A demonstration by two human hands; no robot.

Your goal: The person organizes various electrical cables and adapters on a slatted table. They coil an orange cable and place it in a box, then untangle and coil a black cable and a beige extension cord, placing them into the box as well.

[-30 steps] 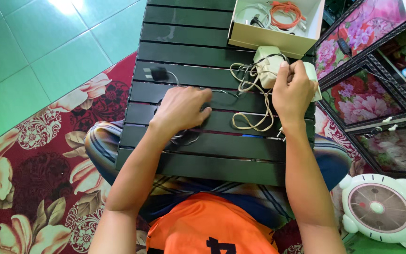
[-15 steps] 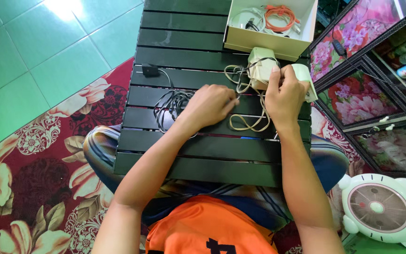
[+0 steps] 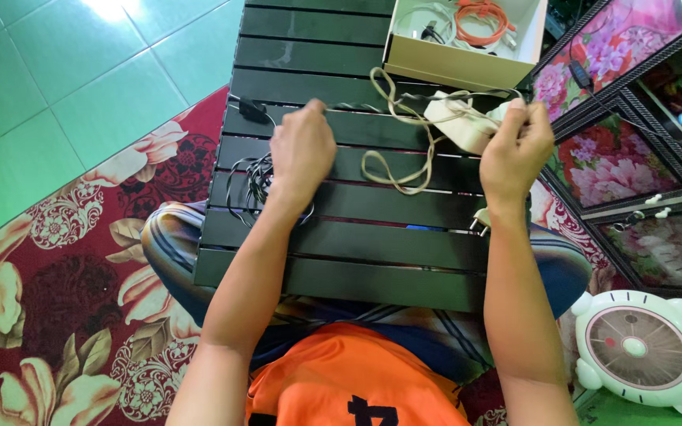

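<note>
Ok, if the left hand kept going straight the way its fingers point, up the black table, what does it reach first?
Probably the beige cord, which runs across the slats just ahead of the left hand. Past it lies bare slatted table, with the open cardboard box off to the right. Depth is hard to judge, so the cord may hang above the tabletop.

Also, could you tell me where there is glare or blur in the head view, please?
Head view: bright glare on the green tiled floor at top left; soft sheen on the black slatted table; the left hand looks slightly blurred; the right hand and beige tangled cable stay fairly sharp.
</note>
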